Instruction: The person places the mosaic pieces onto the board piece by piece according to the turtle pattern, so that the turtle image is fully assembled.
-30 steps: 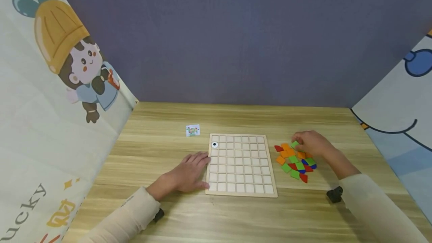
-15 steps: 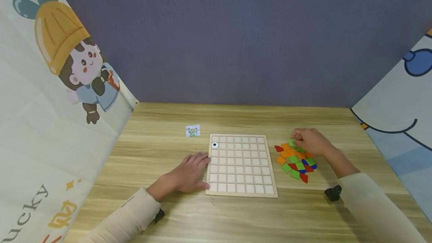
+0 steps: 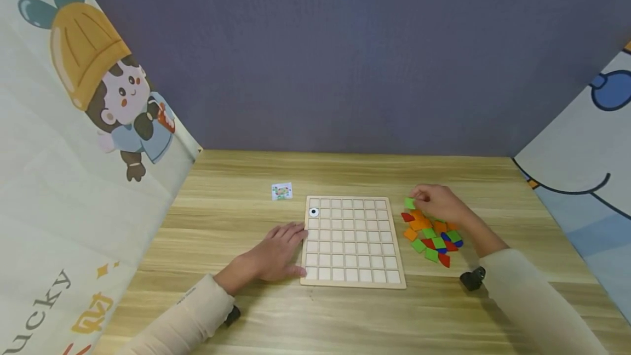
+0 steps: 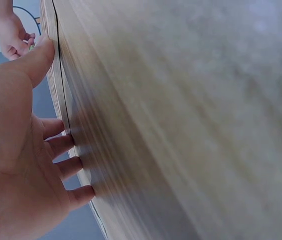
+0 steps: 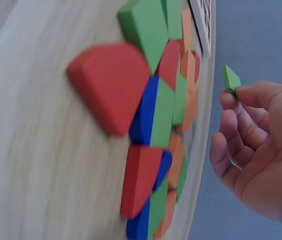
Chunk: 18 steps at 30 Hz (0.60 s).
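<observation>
My right hand (image 3: 441,203) pinches a green square tile (image 3: 409,203) between thumb and fingertip. The right wrist view shows that green tile (image 5: 231,79) held above the loose pieces, its face turned at an angle. Beside the wooden grid board (image 3: 353,285), my left hand (image 3: 276,251) lies with fingers spread, touching the board's left edge. In the left wrist view the left hand (image 4: 21,150) has its fingertips and thumb at that edge. A white round piece with a black dot (image 3: 313,212) sits in the board's left column, second row from the top.
A heap of green, orange, red and blue pieces (image 3: 430,243) lies right of the board. Behind the board's left corner is a small printed card (image 3: 281,191). A dark wall (image 3: 345,70) closes off the table's far side.
My right hand has lifted the green square tile from the back of the heap and carried it left, towards the board. The left hand and the board stay in place.
</observation>
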Tool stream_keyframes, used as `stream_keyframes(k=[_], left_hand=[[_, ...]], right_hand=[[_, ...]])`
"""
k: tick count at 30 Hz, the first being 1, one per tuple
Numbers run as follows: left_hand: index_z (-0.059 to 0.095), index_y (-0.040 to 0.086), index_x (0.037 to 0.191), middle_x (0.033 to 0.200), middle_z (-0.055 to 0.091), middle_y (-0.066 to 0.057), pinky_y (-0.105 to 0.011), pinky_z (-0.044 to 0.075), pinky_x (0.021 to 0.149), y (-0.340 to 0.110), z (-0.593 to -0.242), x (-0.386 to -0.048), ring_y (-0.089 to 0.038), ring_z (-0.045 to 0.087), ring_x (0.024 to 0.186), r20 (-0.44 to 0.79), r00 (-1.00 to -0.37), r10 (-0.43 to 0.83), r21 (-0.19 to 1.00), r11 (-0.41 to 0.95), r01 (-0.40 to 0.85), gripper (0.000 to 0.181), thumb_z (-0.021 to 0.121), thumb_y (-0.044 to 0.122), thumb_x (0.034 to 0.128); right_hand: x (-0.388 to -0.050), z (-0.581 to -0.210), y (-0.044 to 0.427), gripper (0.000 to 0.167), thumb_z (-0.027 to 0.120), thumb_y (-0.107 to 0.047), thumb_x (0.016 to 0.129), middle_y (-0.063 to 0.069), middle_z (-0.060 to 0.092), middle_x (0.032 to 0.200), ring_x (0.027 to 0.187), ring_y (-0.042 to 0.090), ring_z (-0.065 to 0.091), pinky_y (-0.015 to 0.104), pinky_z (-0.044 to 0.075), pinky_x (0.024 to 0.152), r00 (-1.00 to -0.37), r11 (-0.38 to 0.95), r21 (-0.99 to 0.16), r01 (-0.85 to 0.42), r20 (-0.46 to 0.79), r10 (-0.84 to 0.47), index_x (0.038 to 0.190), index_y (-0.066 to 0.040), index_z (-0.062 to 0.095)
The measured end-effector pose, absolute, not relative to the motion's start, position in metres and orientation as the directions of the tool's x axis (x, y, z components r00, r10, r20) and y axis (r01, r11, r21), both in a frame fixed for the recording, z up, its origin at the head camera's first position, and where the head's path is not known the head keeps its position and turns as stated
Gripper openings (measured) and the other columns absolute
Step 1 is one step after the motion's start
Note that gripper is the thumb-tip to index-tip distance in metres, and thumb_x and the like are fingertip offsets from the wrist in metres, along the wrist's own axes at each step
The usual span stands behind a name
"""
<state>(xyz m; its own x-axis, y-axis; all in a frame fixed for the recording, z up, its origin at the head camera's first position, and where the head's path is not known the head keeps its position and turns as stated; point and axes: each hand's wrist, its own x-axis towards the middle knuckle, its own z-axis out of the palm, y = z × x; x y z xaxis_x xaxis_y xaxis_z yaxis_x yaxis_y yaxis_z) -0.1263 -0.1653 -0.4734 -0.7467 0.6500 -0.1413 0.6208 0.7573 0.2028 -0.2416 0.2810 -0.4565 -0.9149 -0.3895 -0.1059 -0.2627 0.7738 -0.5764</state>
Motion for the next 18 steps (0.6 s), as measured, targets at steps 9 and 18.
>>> stream_keyframes(k=[9,18], left_hand=[[0.036,0.0,0.154,0.162,0.035,-0.02,-0.061,0.032,0.119,-0.166,-0.472,-0.126,-0.041,0.033,0.15,-0.135,-0.75,0.648,0.21,0.758,0.617,0.088,0.061,0.06,0.0946],[0.035,0.0,0.155,0.162,0.034,-0.021,-0.061,0.032,0.119,-0.166,-0.474,-0.126,-0.041,0.032,0.15,-0.141,-0.747,0.649,0.212,0.757,0.618,0.088,0.06,0.06,0.0949]], right_hand=[[-0.248,-0.457,0.258,0.025,0.059,-0.021,0.103,0.006,0.072,0.104,0.085,0.019,0.063,0.033,0.053,0.077,-0.915,0.735,-0.634,-0.242,-0.104,-0.39,0.122,-0.008,0.067],[-0.249,-0.468,0.231,0.024,0.06,-0.022,0.103,0.006,0.07,0.106,0.07,0.014,0.054,0.029,0.051,0.069,-0.893,0.684,-0.692,-0.233,-0.125,-0.431,0.123,-0.01,0.068]])
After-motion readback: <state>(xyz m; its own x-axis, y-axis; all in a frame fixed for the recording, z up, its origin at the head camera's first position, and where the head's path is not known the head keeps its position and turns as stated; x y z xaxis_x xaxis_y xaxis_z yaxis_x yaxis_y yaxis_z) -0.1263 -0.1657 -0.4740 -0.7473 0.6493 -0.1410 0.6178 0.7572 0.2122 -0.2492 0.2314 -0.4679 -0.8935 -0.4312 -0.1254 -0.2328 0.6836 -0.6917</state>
